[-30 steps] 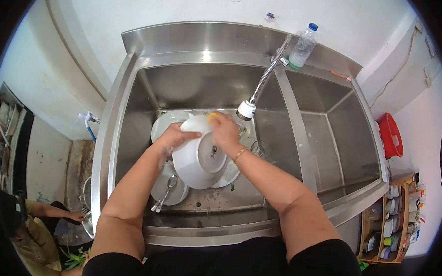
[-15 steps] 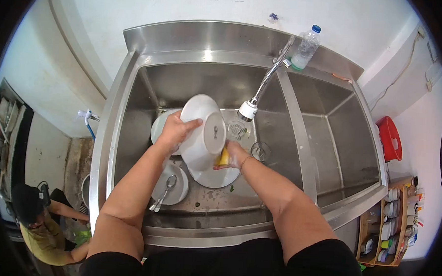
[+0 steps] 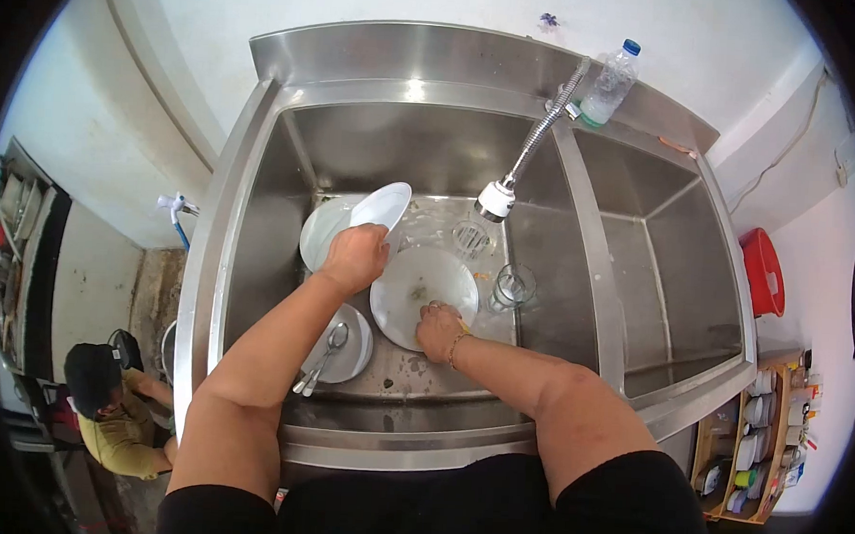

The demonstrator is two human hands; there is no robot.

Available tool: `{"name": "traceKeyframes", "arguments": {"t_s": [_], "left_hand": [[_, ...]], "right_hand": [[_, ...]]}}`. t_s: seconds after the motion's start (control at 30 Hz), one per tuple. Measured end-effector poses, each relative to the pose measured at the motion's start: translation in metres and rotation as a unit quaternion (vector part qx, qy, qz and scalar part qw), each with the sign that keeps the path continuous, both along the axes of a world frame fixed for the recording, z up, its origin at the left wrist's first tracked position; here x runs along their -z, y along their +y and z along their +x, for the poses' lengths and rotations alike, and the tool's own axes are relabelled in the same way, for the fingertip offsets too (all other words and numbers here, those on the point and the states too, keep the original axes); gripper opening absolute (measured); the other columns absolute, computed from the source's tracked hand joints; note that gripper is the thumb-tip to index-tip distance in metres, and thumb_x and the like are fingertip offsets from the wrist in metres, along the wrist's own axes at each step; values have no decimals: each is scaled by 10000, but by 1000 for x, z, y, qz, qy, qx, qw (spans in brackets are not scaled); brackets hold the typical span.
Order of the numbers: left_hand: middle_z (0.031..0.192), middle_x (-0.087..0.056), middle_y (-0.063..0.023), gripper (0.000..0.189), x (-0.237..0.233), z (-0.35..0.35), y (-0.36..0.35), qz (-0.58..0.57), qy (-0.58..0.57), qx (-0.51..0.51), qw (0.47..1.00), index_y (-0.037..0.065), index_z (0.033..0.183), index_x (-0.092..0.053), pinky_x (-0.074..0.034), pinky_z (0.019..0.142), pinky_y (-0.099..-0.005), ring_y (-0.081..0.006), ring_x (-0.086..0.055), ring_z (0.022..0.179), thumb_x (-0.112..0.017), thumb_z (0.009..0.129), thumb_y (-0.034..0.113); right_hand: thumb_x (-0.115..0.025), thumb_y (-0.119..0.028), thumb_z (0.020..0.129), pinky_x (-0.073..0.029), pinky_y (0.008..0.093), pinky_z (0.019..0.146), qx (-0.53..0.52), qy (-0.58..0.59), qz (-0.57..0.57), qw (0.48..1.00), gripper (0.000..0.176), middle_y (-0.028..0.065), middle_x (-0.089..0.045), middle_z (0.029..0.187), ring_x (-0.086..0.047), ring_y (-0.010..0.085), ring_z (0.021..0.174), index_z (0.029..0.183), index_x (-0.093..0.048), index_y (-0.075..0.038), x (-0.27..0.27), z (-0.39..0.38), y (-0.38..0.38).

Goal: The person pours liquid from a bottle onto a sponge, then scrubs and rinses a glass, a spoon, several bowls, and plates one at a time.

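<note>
Left hand (image 3: 354, 257): clenched on the near edge of a white dish (image 3: 382, 206), held tilted above the left basin (image 3: 256, 260).
Right hand (image 3: 438, 329): rested on the soiled plate (image 3: 425, 284) on the basin floor; grip cannot be told.

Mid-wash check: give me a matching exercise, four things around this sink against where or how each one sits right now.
Things:
1. white bowl
2. dirty plate
3. spoons
4. plastic bottle

Places or states:
a. standing on the ledge behind the sink
b. lying across a small plate
c. tilted up in the grip of the left hand
d. flat in the basin, with the right hand at its near rim

Pairs: 1-c, 2-d, 3-b, 4-a
</note>
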State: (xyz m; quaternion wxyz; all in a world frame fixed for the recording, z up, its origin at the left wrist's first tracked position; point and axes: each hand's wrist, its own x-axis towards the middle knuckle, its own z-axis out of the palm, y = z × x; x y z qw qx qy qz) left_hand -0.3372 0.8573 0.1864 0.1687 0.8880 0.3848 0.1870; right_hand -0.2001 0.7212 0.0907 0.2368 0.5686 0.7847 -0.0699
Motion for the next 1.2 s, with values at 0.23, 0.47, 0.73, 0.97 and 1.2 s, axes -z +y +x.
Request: {"name": "traceKeyframes", "arguments": {"t_s": [0.23,0.47,0.73,0.97,1.2], "left_hand": [[840,-602,-170,139,41,-11,14,30,96,20,995,34,792,-577,-458,713,-439,-347,-584,794,-558,758,168],[833,-600,-141,124,76,-21,23,53,156,29,986,59,809,-582,-480,677,-412,-301,-598,784,-544,758,165],[858,-597,-106,125,89,-21,25,91,192,42,976,83,832,-587,-490,697,-387,-274,-600,818,-507,744,121],[884,-587,-105,138,102,-20,26,76,258,62,961,98,858,-586,-480,715,-392,-279,-587,857,-520,751,157],[1003,-569,-107,220,113,-20,29,24,302,11,953,113,984,-574,-399,847,-484,-273,-539,990,-523,771,129]], "right_hand": [[-527,-175,728,-477,568,645,4,-3,56,998,273,189,-563,957,-526,368,954,894,-645,6,26,-4,-10],[-542,-216,748,-487,562,660,13,17,5,1000,290,170,-574,950,-533,353,946,904,-643,7,-13,3,1],[-563,-174,721,-506,468,660,5,34,64,997,209,118,-587,891,-551,284,926,824,-653,-16,-45,16,6],[-553,-138,694,-502,407,696,-9,137,35,990,197,139,-630,824,-595,302,846,817,-651,-19,-72,25,1],[-555,-115,635,-469,405,719,78,199,-125,969,230,170,-619,793,-604,317,811,837,-654,-69,-139,26,-2]]}}
